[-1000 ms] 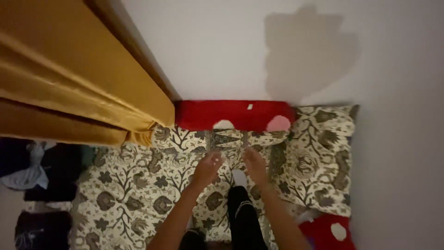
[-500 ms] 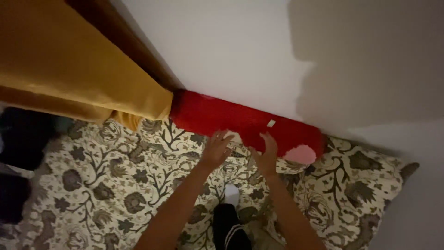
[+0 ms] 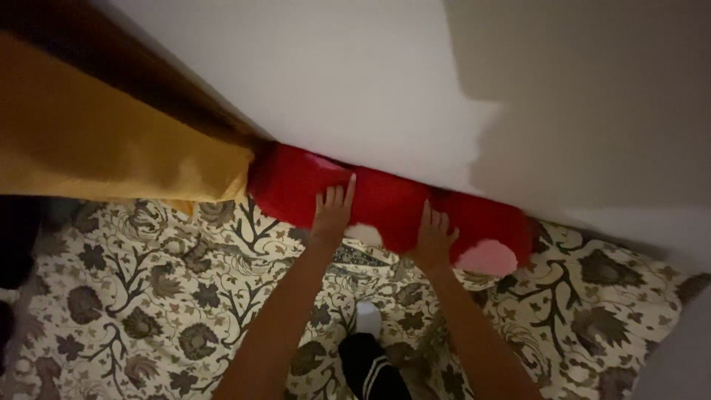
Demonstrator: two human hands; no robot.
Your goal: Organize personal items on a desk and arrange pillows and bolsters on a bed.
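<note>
Head view looking down at one red pillow [image 3: 385,196] with pale pink patches, lying along the foot of the white wall [image 3: 355,81] at the head of a bed spread with one cream bedsheet [image 3: 148,296] printed in dark leaves and flowers. The left hand [image 3: 333,211], toward 11 o'clock of the frame's centre, lies flat on the pillow with fingers spread and pointing at the wall; its grip is apart and clamps nothing. The right hand [image 3: 433,237], toward 1 o'clock, rests on the pillow's near edge, fingers loosely fanned, likewise closed on nothing. Both palms touch the pillow, a little apart from each other. To seat such a pillow well, a judgement from the pose: press evenly with both palms, keep the hands spaced along its length so neither end lifts, and push square to the wall so the long side meets it flush. One mustard-yellow curtain [image 3: 111,148] hangs in from 9 o'clock, its lower corner just beside the pillow's left end. One foot in a white sock [image 3: 368,318] shows at 6 o'clock between the forearms. Count: one pillow, two hands, one curtain, one bedsheet, one sock.
</note>
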